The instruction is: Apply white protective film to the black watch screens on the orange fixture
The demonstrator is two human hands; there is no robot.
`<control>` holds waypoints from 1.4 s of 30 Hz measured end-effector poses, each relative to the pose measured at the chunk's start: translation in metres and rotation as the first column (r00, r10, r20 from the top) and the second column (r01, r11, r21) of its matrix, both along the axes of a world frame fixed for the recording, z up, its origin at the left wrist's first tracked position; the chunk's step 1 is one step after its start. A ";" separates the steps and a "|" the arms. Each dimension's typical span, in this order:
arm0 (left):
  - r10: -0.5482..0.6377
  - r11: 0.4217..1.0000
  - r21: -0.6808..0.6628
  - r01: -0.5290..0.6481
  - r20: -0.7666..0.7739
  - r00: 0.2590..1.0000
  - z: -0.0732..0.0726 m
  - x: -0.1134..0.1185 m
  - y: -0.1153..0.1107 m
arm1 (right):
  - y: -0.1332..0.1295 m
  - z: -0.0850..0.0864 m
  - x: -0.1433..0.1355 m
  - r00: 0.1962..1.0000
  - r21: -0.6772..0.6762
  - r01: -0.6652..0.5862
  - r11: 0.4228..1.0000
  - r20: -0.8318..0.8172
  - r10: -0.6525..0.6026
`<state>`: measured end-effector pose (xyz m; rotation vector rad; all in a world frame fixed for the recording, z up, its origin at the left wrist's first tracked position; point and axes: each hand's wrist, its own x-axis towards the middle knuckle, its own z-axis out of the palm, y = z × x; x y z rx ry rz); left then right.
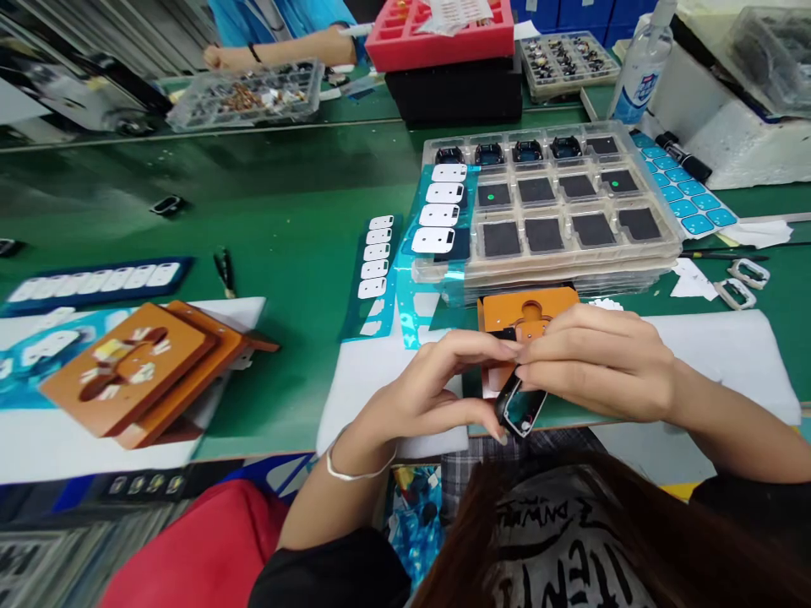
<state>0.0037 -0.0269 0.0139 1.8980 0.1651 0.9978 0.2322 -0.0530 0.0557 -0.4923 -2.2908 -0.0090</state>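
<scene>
A small black rectangular frame [523, 409], like a watch case, is tilted between my two hands near the table's front edge. The thumb and fingers of my left hand [437, 384] pinch its left side. My right hand [601, 363] is closed over its upper right side, the fingertips of both hands meeting there. Whether the right fingers also hold a small piece is hidden. Just beyond the hands lies an orange fixture block [530, 302], partly covered by my fingers.
A clear compartment tray [545, 262] with black frames and dark pads stands behind the hands. Blue film with white stickers [375, 266] lies left of it. Another orange fixture [133, 363] sits at left on white foam. Across the table a person's arm [291, 52] rests near a parts box [253, 97].
</scene>
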 end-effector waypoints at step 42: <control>-0.033 0.977 -0.209 0.036 0.018 0.999 0.014 -0.002 -0.009 | -0.005 -0.002 -0.010 0.918 -0.808 -0.226 0.544 -0.364 -0.159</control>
